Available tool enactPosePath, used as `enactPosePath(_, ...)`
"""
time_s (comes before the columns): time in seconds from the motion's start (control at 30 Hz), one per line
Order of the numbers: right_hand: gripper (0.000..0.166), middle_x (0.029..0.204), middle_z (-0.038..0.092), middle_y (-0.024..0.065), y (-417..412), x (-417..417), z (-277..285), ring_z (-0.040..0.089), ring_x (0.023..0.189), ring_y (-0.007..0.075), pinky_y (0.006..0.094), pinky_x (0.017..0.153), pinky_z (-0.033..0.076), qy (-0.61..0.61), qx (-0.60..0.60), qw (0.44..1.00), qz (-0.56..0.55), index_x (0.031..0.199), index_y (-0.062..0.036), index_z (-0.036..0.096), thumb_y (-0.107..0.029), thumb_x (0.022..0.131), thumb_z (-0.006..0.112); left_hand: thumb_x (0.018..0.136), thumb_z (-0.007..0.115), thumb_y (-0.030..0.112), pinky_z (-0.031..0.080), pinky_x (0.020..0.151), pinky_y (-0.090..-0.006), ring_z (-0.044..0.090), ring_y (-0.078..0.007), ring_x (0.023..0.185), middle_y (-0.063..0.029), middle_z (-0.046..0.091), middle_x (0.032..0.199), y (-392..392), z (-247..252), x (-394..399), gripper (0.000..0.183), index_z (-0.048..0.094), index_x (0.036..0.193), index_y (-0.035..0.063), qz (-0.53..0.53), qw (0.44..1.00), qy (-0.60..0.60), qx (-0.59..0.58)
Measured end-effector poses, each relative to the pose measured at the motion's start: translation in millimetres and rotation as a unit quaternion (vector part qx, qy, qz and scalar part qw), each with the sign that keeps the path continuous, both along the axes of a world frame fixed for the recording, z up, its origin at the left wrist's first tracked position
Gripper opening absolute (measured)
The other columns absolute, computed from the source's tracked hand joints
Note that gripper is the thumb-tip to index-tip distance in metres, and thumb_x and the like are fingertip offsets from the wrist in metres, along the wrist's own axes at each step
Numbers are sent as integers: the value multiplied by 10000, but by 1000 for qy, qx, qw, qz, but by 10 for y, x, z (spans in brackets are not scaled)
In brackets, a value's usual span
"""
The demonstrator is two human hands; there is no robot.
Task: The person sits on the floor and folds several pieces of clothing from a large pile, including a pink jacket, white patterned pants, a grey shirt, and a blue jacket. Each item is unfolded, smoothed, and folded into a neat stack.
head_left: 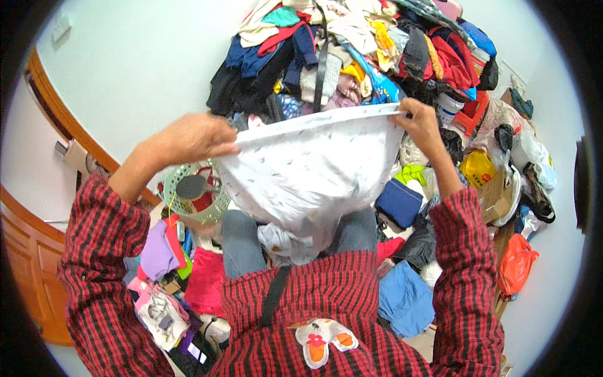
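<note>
A white printed cloth (pixel 311 160) is stretched out in front of me above my lap. My left hand (pixel 200 137) grips one upper corner, and my right hand (pixel 418 121) pinches the opposite corner. Its top edge is taut and slopes up slightly towards the right, while the lower part hangs in folds over my knees. Below it, a pale crumpled cloth (pixel 280 242) lies between my thighs, partly covered. Under my left hand stands a light green perforated plastic basket (pixel 214 214), with a dark oval object (pixel 191 187) in it.
A tall heap of mixed clothes (pixel 292 52) rises ahead. On the right are a folded navy cloth (pixel 399 202), a blue garment (pixel 405 299), a cardboard box (pixel 497 200) and a red plastic bag (pixel 516 266). Purple cloth (pixel 160 252) and a crimson cloth (pixel 206 280) lie left, near a wooden door (pixel 35 278).
</note>
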State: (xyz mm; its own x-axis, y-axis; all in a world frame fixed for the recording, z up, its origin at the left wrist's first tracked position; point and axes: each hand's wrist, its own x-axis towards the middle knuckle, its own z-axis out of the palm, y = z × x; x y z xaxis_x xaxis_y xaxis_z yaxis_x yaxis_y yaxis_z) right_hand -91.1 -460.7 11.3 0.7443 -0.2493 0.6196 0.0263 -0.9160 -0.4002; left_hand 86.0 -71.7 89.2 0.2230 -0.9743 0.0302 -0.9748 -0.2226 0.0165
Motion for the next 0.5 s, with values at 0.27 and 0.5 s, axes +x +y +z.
enactPosePath(0.27,186,663,587,-27,87,181,-68,504,609,58,212,564,392,41,307,939,148,727,-40,639,-195,736,742,846,658,257,372,551,-227,445,-43,608,48,521,629,58,-61,145,299,573,624,75,73,893,423,-138)
enactPosePath(0.5,201,686,600,-20,449,339,-35,529,568,80,220,542,392,83,576,801,144,758,-89,607,-231,749,749,787,704,135,370,547,-194,451,-40,592,47,511,657,-262,-198,84,256,504,631,100,177,859,462,-135)
